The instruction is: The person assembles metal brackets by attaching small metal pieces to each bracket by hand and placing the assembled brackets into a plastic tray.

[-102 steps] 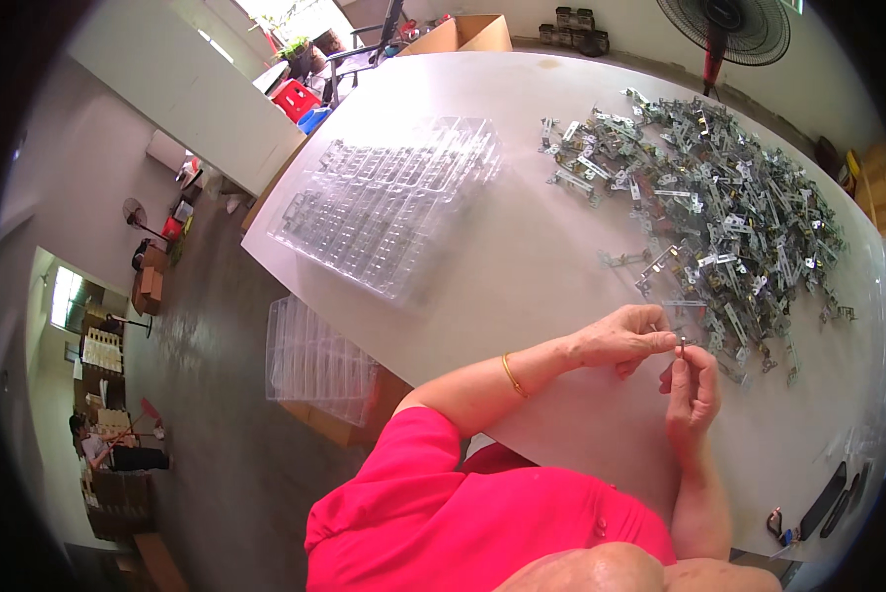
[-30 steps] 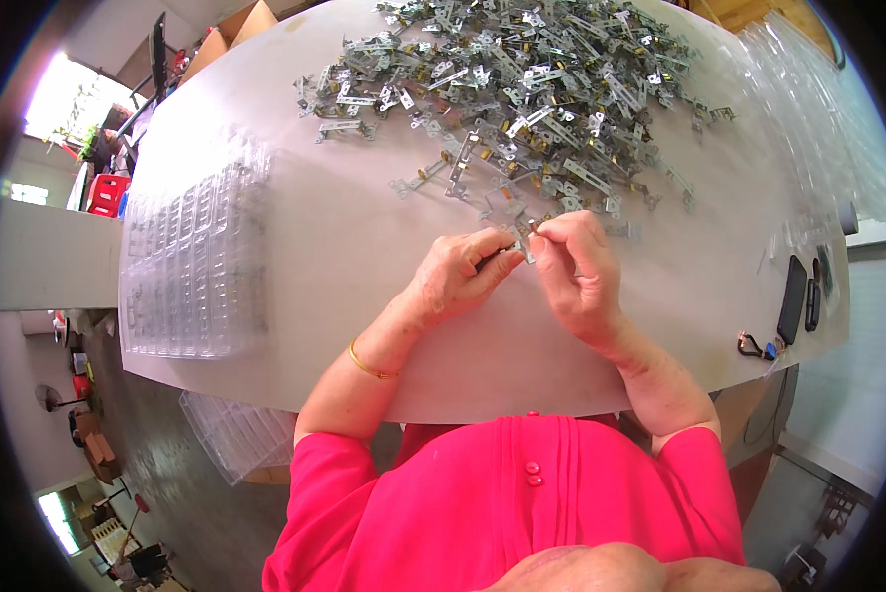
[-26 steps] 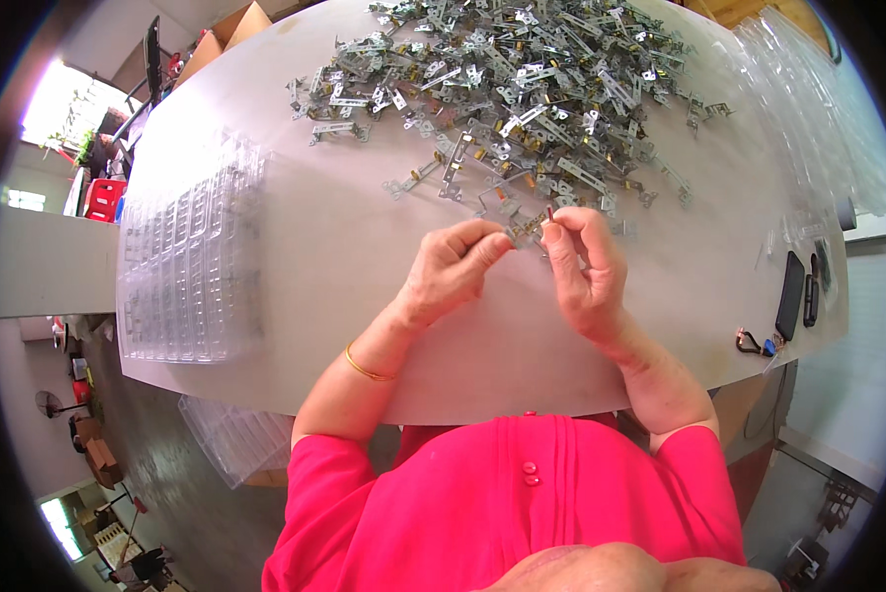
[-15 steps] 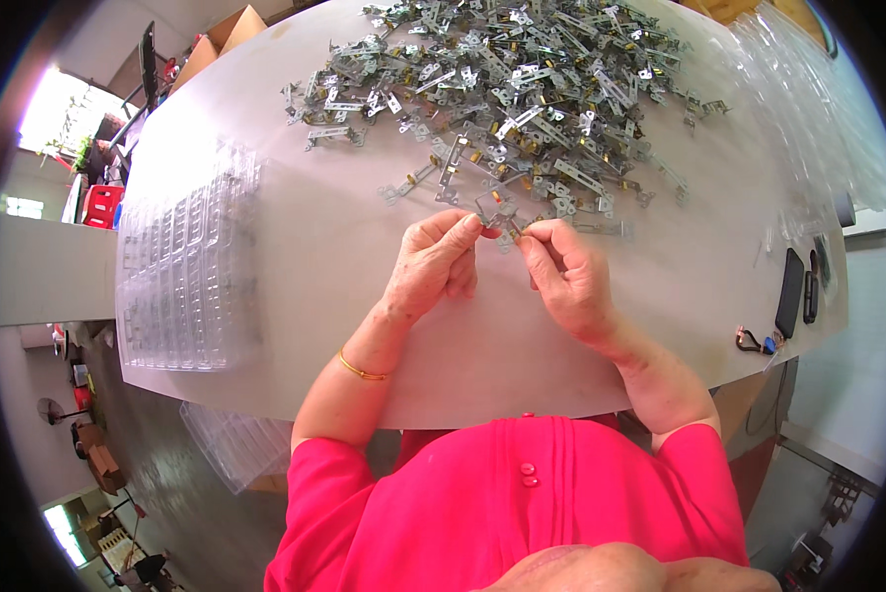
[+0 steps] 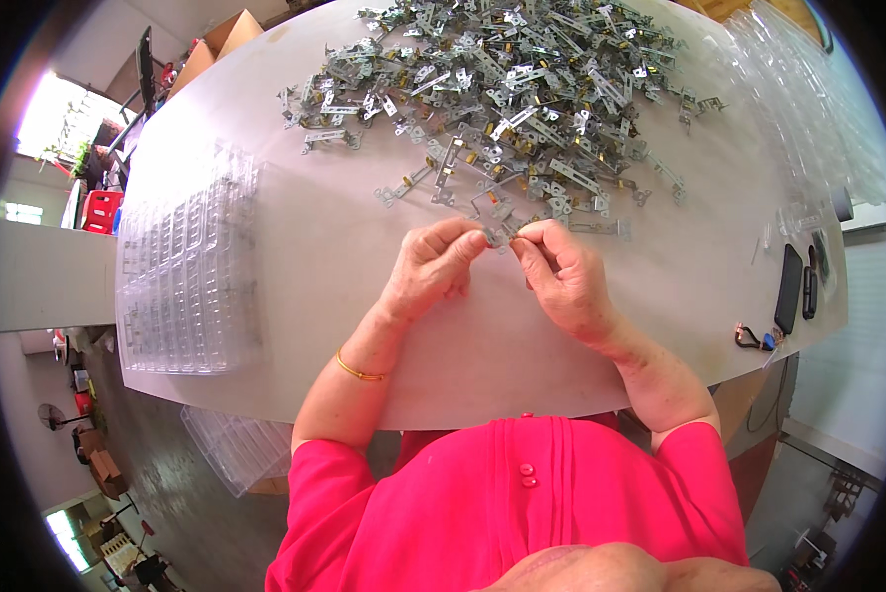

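Observation:
Between my hands is a small metal bracket (image 5: 501, 231), silvery, partly covered by my fingertips. My left hand (image 5: 433, 261) pinches its left end between thumb and forefinger. On the other side, my right hand (image 5: 564, 276) is closed in a pinch on the right end. Just beyond my fingers lies the near edge of a large heap of metal brackets (image 5: 522, 99), some with brass-coloured parts. A few loose brackets lie at the heap's near edge, close to the held one, so where one ends and another begins is hard to make out.
Clear plastic trays (image 5: 191, 266) lie stacked on the left of the white table (image 5: 443, 385). Clear plastic bags (image 5: 808, 128) cover the far right. A black case (image 5: 788, 288) and a black-and-blue looped item (image 5: 754, 337) lie near the right edge. Another clear tray (image 5: 233, 446) sits below the table's left edge.
My left fingertips have shifted slightly right and nearer to me, closer to the right fingertips. The right hand has hardly moved. Both keep their pinch on the bracket.

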The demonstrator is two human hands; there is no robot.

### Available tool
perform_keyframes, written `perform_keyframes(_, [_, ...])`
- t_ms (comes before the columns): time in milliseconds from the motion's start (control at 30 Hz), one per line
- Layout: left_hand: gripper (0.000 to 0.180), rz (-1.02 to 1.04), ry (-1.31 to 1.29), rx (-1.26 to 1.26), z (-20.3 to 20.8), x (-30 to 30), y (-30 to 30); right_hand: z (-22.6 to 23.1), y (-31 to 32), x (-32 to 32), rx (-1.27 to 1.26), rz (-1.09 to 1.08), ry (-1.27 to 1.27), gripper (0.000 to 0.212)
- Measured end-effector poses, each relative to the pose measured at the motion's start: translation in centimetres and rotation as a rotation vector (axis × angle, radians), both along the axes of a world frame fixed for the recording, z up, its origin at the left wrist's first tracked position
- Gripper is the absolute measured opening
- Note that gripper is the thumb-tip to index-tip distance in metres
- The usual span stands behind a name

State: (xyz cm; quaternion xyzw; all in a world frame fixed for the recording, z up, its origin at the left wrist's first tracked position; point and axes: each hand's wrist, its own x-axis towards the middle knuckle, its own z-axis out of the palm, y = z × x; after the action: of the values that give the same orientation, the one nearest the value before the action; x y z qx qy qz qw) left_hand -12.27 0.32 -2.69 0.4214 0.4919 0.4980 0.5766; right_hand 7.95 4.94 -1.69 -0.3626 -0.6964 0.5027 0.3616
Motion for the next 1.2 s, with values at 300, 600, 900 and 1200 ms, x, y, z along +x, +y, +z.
perform_keyframes(300, [0.031, -0.047, 0.230, 0.034, 1.0, 0.3, -0.1, 1.3, 0.5, 0.1, -0.366, 0.148, 0.092, 0.020])
perform_keyframes(600, [0.029, -0.171, 0.261, 0.042, 1.6, 0.4, -0.3, 1.5, 1.3, 0.8, -0.453, 0.246, 0.085, 0.016])
perform_keyframes(900, [0.036, -0.296, 0.116, -0.102, 2.1, 0.4, -0.2, 0.7, 1.8, 0.7, 0.221, 0.097, 0.255, 0.007])
perform_keyframes(1200, [0.036, -0.194, -0.151, -0.187, 1.1, 0.2, 0.0, 1.0, 1.5, 0.7, 0.428, 0.249, 0.120, 0.010])
